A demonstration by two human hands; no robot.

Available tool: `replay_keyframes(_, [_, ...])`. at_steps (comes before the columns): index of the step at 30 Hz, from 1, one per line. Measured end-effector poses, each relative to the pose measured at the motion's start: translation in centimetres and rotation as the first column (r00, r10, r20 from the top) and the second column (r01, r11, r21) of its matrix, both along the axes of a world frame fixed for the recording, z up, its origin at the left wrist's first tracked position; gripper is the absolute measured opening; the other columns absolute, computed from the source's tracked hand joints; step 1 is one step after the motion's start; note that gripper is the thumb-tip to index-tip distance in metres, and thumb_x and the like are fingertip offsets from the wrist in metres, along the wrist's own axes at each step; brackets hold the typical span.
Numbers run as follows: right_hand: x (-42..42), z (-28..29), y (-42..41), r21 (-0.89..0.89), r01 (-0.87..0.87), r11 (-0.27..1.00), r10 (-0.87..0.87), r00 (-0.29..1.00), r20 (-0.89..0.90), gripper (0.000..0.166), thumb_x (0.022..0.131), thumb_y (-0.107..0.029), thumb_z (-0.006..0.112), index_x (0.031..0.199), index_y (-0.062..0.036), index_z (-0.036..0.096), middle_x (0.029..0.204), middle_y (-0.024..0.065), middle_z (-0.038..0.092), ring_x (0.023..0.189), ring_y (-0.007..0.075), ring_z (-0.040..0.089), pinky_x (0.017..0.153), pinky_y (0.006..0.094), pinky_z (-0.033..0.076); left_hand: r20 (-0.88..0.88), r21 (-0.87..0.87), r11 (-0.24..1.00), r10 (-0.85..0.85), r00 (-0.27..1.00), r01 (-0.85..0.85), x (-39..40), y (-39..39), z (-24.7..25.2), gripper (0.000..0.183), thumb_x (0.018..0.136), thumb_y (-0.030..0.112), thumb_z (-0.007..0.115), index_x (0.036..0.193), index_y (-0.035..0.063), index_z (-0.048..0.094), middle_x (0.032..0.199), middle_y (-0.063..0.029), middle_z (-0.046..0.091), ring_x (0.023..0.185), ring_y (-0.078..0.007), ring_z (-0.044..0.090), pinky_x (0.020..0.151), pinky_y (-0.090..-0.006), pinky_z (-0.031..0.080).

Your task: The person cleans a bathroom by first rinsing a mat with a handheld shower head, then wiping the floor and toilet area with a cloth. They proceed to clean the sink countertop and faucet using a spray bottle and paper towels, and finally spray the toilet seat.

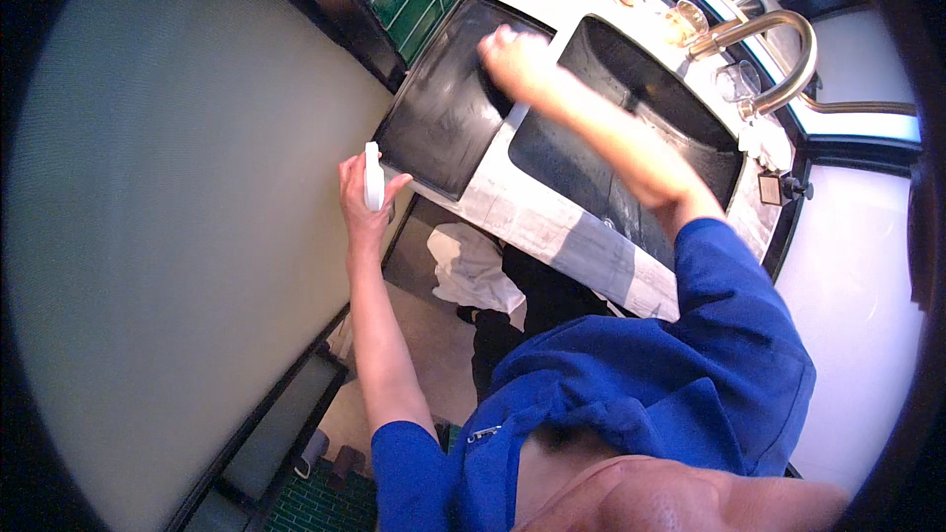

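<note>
My left hand [363, 188] is wrapped around a white plastic object [374, 177], perhaps a bottle or its sprayer head, beside the counter's near left corner. Over the shallow black tray [443, 100] is my right hand [514, 63], blurred, with fingers curled; whether it holds anything cannot be told. My right forearm crosses the dark basin [576, 151], set in the grey-veined stone counter [510, 192]. Behind the basin a brass-coloured curved faucet [802, 41] rises.
Two drinking glasses [691, 18] [735, 81] stand by the faucet. A crumpled white cloth [768, 144] and a dark pump bottle [772, 188] are at the right end. White fabric [469, 266] hangs below the counter. A frosted panel [199, 199] borders the left.
</note>
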State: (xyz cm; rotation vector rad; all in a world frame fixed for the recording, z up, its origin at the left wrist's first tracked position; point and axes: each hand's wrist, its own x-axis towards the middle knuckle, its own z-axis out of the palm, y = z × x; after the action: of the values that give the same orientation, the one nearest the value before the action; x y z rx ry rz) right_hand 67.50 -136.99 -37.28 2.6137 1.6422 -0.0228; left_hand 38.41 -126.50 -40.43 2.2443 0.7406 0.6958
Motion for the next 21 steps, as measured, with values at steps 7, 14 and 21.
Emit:
replay_keyframes(7, [-0.7,1.3,2.4,0.303,0.300,0.904,-0.272,0.953,-0.133,0.019,0.081,-0.014,0.053,0.084,0.0007,0.064,0.093,0.0222,0.062,0.083,0.0335,0.065,0.069,0.0437,0.054,-0.034,-0.063,0.998,0.019,0.999,-0.021,0.0,-0.3,0.3,0.058,0.064,0.029,0.084,0.108,0.0002,0.059,0.102,-0.0130,0.058,0.100,-0.0287,0.054,0.084,-0.0391,0.045])
replay_keyframes(14, [-8.3,-5.1,4.0,0.524,-0.240,0.817,0.424,0.866,-0.264,0.018,0.075,-0.015,0.059,0.091,-0.0098,0.066,0.094,0.0154,0.058,0.092,0.0320,0.060,0.074,0.0434,0.052,0.041,0.030,0.999,0.022,0.999,-0.023,-0.1,0.0,-0.2,0.059,0.062,0.026,0.085,0.108,0.0010,0.058,0.103,-0.0131,0.059,0.097,-0.0297,0.054,0.083,-0.0394,0.046])
replay_keyframes(21, [-11.3,0.9,1.4,0.321,-0.516,0.794,0.608,0.672,-0.423,0.019,0.076,-0.019,0.060,0.092,-0.0137,0.069,0.092,0.0136,0.063,0.092,0.0306,0.063,0.077,0.0401,0.051,0.054,-0.002,1.000,0.030,0.998,-0.030,-0.5,-0.9,0.3,0.059,0.062,0.021,0.086,0.110,0.0042,0.058,0.098,-0.0082,0.057,0.090,-0.0224,0.055,0.080,-0.0340,0.045])
